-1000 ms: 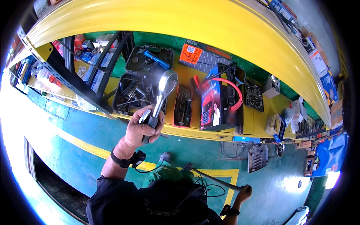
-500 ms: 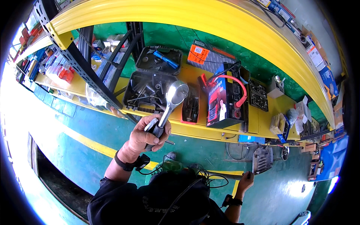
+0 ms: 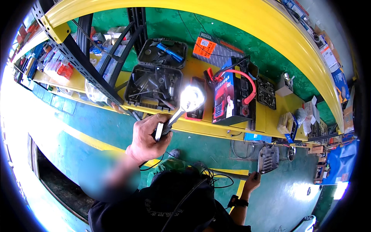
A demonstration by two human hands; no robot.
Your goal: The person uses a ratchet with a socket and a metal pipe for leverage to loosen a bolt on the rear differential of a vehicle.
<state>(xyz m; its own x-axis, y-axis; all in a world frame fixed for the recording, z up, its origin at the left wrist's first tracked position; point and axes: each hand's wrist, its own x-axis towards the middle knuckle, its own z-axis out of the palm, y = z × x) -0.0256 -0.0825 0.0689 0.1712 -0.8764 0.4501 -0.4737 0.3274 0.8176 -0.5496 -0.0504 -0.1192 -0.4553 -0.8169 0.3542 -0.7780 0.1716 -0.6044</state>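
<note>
My left hand point(image 3: 148, 135) is closed round the dark handle of a ratchet wrench point(image 3: 178, 114). The wrench's round silver head points up and away, glaring in the light. A second flat, silvery tool point(image 3: 159, 132) is pressed in the same grip; its kind is unclear. Low on the right, my right hand point(image 3: 253, 181) pinches the near corner of a grey slotted panel point(image 3: 268, 159), like a tool-case insert. Beyond the wrench, an open black toolbox point(image 3: 133, 83) holds loose sockets and metal tools. A blue tool point(image 3: 170, 53) lies in its raised lid.
The toolbox stands on a yellow shelf point(image 3: 266, 127) beside a red-edged tray point(image 3: 196, 115) and a jump-starter box point(image 3: 224, 112) with a red cable point(image 3: 253, 91). A black upright point(image 3: 77, 63) and a yellow beam point(image 3: 216, 16) frame the shelf. Cables point(image 3: 222, 179) hang by my body.
The wrench head has swung slightly right and down, and my left hand has turned, showing more of its back. My right hand and the panel have shifted slightly left and up.
</note>
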